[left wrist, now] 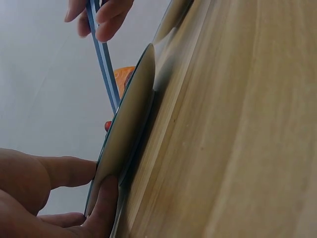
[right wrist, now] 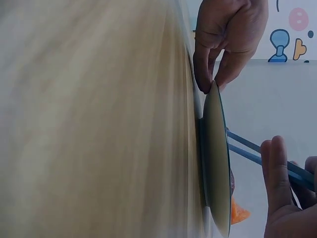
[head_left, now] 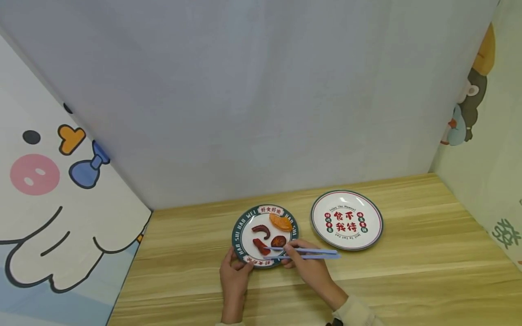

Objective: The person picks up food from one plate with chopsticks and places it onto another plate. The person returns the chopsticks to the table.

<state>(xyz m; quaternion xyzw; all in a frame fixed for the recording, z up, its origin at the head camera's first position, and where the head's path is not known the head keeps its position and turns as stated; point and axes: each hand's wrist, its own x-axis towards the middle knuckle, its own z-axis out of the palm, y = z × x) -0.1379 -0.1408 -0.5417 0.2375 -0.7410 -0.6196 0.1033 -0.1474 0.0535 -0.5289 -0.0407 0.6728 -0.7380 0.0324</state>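
A green-rimmed plate (head_left: 247, 226) sits on the wooden table. My left hand (head_left: 235, 274) pinches its near-left rim, as the left wrist view (left wrist: 64, 193) also shows. Blue chopsticks (head_left: 322, 253) are gripped in my right hand (head_left: 307, 267), above the plate's near-right rim. Their tips are at a dark red food piece (head_left: 261, 246); whether they squeeze it I cannot tell. On the same plate lie a curled tentacle-like piece (head_left: 262, 231), a round brown mushroom cap (head_left: 278, 241) with a star mark, and an orange piece (head_left: 280, 222).
A second plate (head_left: 346, 199), white with red printed characters, stands to the right on the table (head_left: 428, 253). Behind the table hangs a pale grey backdrop (head_left: 261, 113). Panels with cartoon pictures flank it, the left one (head_left: 61, 217) and the right one (head_left: 481, 181).
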